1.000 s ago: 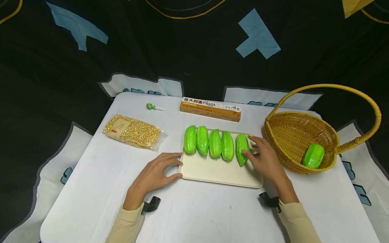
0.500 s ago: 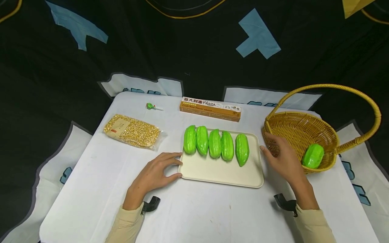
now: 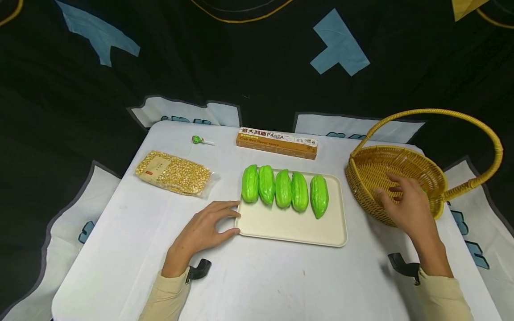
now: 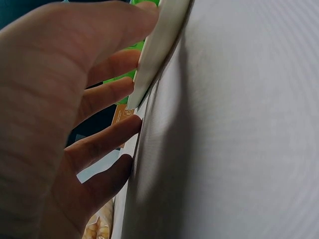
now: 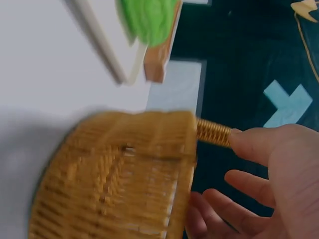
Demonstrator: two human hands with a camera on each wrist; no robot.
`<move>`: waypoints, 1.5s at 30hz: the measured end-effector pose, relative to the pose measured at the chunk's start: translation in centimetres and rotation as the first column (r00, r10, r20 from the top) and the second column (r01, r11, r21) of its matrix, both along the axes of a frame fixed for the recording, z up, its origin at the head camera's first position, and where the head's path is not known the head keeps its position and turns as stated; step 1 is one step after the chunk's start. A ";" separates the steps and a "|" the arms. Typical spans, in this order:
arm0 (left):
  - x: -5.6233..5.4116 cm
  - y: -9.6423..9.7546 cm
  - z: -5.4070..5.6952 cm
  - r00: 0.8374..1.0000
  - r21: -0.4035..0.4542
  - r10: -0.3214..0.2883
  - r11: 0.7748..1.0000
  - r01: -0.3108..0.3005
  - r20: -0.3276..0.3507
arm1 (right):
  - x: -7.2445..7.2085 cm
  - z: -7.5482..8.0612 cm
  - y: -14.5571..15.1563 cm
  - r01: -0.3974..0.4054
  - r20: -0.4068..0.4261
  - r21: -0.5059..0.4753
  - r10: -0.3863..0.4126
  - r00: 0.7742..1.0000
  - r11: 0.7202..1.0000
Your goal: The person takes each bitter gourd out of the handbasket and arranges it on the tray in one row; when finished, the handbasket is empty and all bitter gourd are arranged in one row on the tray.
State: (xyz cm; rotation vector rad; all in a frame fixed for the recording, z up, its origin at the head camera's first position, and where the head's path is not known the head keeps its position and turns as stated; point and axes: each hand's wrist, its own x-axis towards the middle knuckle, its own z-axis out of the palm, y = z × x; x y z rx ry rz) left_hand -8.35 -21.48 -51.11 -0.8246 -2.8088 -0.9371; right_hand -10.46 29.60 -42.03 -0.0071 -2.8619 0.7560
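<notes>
My left hand [image 3: 210, 223] rests at the left edge of the cream tray [image 3: 291, 232], fingers and thumb spread. In the left wrist view, its fingertips touch the tray's rim [image 4: 162, 42]. Several glossy green bitter melons [image 3: 283, 189] lie side by side along the tray's far half, the rightmost one [image 3: 319, 196] set slightly apart. My right hand [image 3: 409, 203] is over the near side of the wicker basket [image 3: 363, 185], holding nothing, fingers loosely bent. It hides most of the bitter melon inside. In the right wrist view, the thumb overlaps the basket's handle [image 5: 213, 132].
A pasta box [image 3: 277, 143] lies behind the tray. Left of it are a lollipop [image 3: 202, 140] and a bag of corn kernels [image 3: 176, 174]. The basket's tall arched handle [image 3: 441, 111] rises at the right of the white table [image 3: 257, 281].
My right hand has left the rightmost bitter melon on the tray and moved right, over the basket. The left hand stays at the tray's edge.
</notes>
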 end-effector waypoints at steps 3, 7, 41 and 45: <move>0.0 0.0 0.0 1.000 -0.001 0.003 1.000 -0.003 0.007 | -0.3 0.0 1.3 0.051 0.045 0.045 -0.053 0.998 0.998; 0.1 0.0 0.0 1.000 -0.005 0.007 1.000 -0.007 0.010 | -0.7 0.0 2.9 0.106 0.102 0.096 -0.115 0.988 0.990; 0.1 0.0 0.0 1.000 0.001 0.005 1.000 -0.005 -0.025 | -3.1 -2.1 5.8 0.186 0.253 0.106 -0.208 0.945 0.977; 0.1 -0.1 -0.1 1.000 -0.005 0.007 1.000 -0.007 -0.005 | -3.2 -2.1 6.1 0.188 0.271 0.094 -0.207 0.940 0.978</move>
